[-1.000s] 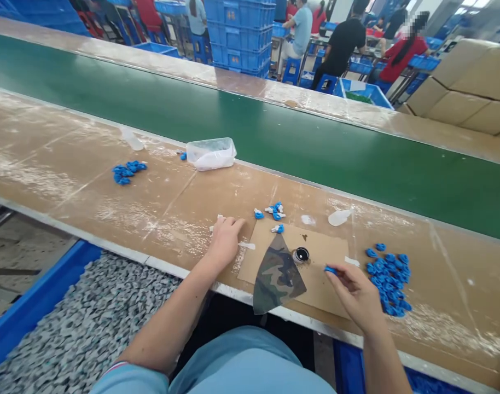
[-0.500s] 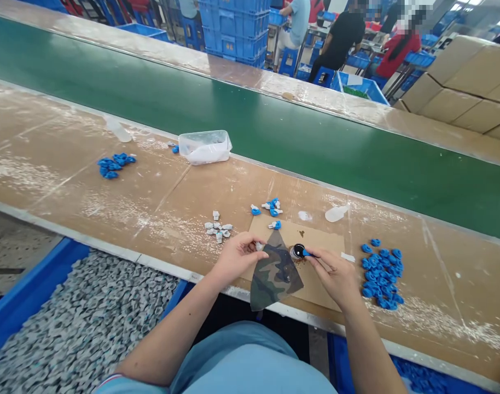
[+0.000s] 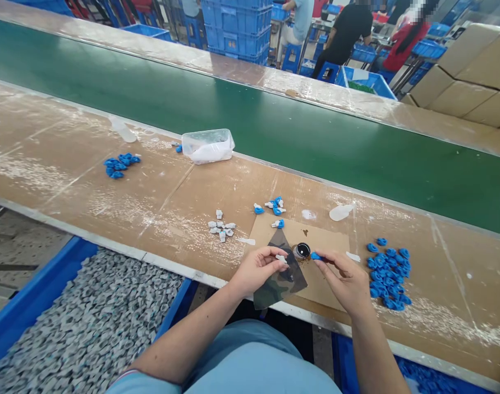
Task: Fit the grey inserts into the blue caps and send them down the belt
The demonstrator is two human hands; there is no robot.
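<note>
Between thumb and fingers, my left hand pinches a small grey plastic part above a camouflage cloth. My right hand is closed on a small blue plastic part, just right of a little jar of dark liquid. Jar and cloth rest on a cardboard sheet. Behind them lie several joined blue-and-grey pieces. Loose grey parts are left of the sheet, and a pile of blue parts is to its right.
A green conveyor belt runs behind the table. Near it stand a clear plastic tub and a white bottle. More blue parts lie at the left. A blue bin of grey parts sits below the front edge.
My left hand has moved right over the cloth with the grey part. My right hand has drawn the blue part from over the jar to its right side.
</note>
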